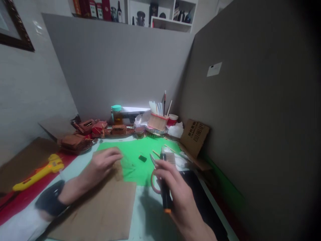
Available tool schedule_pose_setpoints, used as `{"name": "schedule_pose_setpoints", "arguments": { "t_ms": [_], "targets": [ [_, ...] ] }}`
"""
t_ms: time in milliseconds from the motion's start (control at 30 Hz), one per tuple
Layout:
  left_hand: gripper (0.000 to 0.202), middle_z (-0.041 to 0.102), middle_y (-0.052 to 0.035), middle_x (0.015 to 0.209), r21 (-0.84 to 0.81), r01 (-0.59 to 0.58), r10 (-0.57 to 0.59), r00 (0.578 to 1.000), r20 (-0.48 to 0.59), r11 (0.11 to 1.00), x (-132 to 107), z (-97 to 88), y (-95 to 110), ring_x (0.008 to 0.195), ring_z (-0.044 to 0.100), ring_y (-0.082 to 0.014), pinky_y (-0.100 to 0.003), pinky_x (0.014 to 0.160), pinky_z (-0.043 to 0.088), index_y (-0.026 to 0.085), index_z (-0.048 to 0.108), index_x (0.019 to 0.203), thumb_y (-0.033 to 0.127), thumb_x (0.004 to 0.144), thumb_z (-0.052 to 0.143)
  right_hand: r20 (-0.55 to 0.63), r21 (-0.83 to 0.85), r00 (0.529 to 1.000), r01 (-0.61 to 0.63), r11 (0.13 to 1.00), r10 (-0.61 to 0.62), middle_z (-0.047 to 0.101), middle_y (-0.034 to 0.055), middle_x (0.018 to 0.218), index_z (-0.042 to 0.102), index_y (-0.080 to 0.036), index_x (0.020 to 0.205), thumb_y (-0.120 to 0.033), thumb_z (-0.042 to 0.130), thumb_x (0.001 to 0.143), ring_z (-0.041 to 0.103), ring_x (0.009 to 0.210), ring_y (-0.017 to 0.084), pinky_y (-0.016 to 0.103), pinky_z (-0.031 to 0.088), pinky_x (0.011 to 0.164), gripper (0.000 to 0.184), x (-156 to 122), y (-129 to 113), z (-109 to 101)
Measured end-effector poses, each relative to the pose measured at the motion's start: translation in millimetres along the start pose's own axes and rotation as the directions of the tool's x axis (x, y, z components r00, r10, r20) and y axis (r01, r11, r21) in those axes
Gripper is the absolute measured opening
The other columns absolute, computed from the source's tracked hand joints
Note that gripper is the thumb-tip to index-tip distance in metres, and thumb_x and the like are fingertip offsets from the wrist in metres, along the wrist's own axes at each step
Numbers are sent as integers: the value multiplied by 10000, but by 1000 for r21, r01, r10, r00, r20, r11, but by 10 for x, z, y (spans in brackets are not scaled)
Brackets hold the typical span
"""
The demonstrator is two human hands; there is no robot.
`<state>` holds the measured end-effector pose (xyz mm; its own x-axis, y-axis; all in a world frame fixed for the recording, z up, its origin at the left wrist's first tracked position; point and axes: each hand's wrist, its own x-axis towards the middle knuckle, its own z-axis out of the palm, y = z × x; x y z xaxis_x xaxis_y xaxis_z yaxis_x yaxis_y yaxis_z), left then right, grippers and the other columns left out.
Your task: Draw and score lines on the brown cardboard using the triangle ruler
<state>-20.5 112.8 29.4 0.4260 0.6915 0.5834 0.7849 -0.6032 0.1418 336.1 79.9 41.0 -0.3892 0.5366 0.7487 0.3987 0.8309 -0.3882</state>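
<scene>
My right hand (pixel 175 187) is wrapped round a long black tool (pixel 165 195) with an orange end; its exact kind is unclear. Just left of those fingers shows the reddish loop of a pair of scissors (pixel 153 182), and a pointed silver blade (pixel 152 159) lies above it. With thumb and fingers pinched together, my left hand (pixel 104 164) hovers over a brown piece (pixel 117 172) at the edge of a cardboard sheet (pixel 107 211). Whatever sits in that pinch is blurred. Between both hands a small dark block (pixel 142 158) rests on the green mat (pixel 130 147).
A yellow glue gun (pixel 40 172) lies at left. Brown model pieces (pixel 75 142), a teal-lidded jar (pixel 116 115) and a holder (pixel 157 121) with sticks line the back. Folded cardboard (pixel 194 137) leans at right beside a black sheet (pixel 200 201). Grey panels (pixel 120 67) enclose the table.
</scene>
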Motion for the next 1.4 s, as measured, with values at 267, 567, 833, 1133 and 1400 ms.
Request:
{"name": "schedule_pose_setpoints", "arguments": {
  "t_ms": [267, 567, 833, 1133, 1400],
  "targets": [
    [253, 761, -85, 1259, -58, 125, -105, 956, 273, 990, 213, 50, -571, 1123, 759, -250, -473, 1004, 675, 180, 740, 1196, 417, 1110, 753, 107, -28, 994, 8, 1000, -4, 696, 244, 1583, 618, -211, 1360, 90, 589, 748, 724, 1465, 349, 495, 653, 1158, 683, 185, 209, 54],
    [335, 721, -101, 1334, -61, 88, -61, 935, 350, 994, 676, 414, -449, 1243, 716, -297, -564, 1118, 622, 191, 703, 1328, 439, 1107, 739, 25, -26, 1000, -15, 1000, 16, 787, 268, 1416, 673, -161, 1278, -92, 629, 987, 849, 1249, 346, 422, 738, 968, 302, 151, 141, 98],
    [259, 734, -74, 1215, 16, 20, -25, 841, 541, 1000, 1054, 753, 9, 1188, 718, -282, -532, 1073, 632, 181, 729, 1134, 415, 1059, 810, -183, 46, 982, -31, 998, 39, 844, 182, 1283, 737, -173, 1205, -113, 621, 1040, 852, 1220, 222, 267, 685, 1016, 211, 242, 49, -9],
    [324, 746, -74, 1185, -260, 240, -90, 871, 483, 935, 1046, 500, 111, 1123, 734, -265, -515, 1055, 632, 182, 724, 1159, 501, 1103, 736, -333, 307, 908, -151, 940, 255, 783, 40, 1326, 767, -305, 1215, -214, 622, 1115, 757, 1290, 163, 229, 563, 1127, 198, 178, 76, -68],
    [327, 741, -24, 1000, -667, 340, -227, 940, 254, 663, 859, -439, 679, 951, 742, -212, -408, 901, 658, 200, 721, 1064, 511, 1004, 805, -258, 723, 812, -197, 662, 523, 782, 42, 1127, 780, -277, 1105, -426, 749, 1107, 670, 597, 94, 216, 585, 564, 152, 197, -53, 14]
  ]
}}
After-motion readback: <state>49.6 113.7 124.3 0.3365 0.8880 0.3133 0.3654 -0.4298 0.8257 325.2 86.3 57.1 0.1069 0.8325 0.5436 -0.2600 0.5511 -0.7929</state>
